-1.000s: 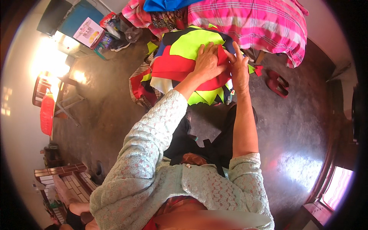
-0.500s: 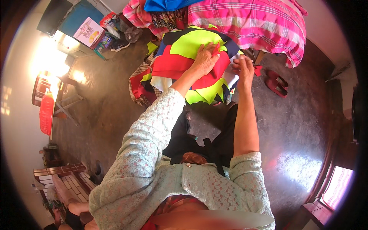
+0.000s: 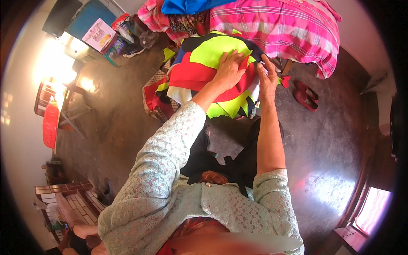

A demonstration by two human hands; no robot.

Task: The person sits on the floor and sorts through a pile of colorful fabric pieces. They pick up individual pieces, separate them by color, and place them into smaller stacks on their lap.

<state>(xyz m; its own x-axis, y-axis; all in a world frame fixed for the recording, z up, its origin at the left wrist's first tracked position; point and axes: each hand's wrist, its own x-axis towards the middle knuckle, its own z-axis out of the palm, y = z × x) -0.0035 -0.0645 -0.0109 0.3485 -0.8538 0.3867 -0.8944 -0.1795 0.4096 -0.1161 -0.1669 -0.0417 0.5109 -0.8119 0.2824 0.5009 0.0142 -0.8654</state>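
Note:
A heap of cut cloth pieces in neon yellow [image 3: 212, 50], red [image 3: 191, 74], black and white lies in front of me. On top of the heap, my left hand [image 3: 230, 71] rests with its fingers stretched out over a red piece. A small red corner sticks up beside those fingertips. My right hand [image 3: 267, 80] is at the right edge of the heap, fingers apart, thumb toward the cloth; I see nothing held in it. What supports the heap is mostly hidden beneath the pieces.
Beyond the heap hangs a pink plaid cloth [image 3: 276, 27] with a blue cloth [image 3: 191, 5] beside it. Dark red shoes [image 3: 306, 95] stand on the floor to the right. A checked cloth [image 3: 154, 95] spills out at left. Another person's arm [image 3: 85, 230] shows at lower left.
My right hand has shifted slightly left against the edge of the heap, and its fingers have straightened from a curl. My left hand stays on the red piece, with its fingers slightly shifted.

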